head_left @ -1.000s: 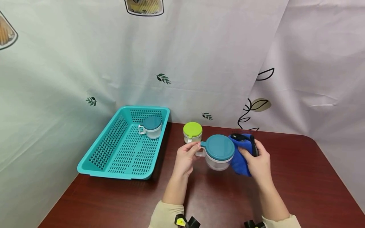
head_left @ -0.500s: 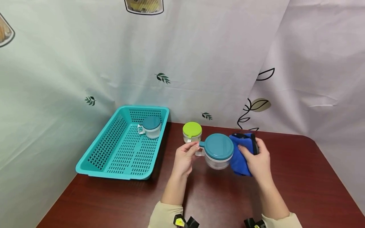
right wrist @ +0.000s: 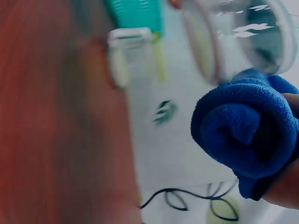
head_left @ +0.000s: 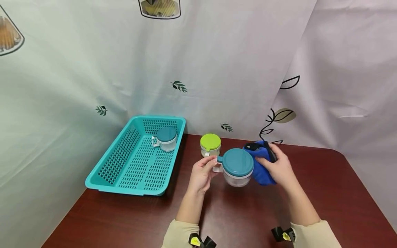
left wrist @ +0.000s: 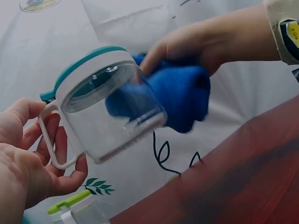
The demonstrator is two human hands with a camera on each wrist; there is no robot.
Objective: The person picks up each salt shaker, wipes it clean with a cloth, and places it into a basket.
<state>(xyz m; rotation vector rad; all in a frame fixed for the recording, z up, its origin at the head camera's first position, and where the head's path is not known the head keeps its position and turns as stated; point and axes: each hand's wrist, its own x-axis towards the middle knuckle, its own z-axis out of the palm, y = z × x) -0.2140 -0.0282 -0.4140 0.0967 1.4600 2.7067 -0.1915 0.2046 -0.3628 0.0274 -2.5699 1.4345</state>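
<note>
The teal-lidded jar (head_left: pixel 237 168) is hanging just right of the left hand (head_left: pixel 201 175), which is grasping its handle (head_left: pixel 218 169), the surest hold; the clear body is looking light, rigid, probably slippery. Beyond it, the right hand (head_left: pixel 280 168) is clutching soft blue cloth (head_left: pixel 262 174); both forearms (head_left: pixel 190 206) are pointing forward.

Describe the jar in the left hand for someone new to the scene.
On the red-brown table, right of the turquoise basket, find the left hand. It grips the white handle of a clear teal-lidded jar beside a blue cloth. Its lookalike sits in the basket and the lime-lidded jar on the table; only this one is held.
</note>
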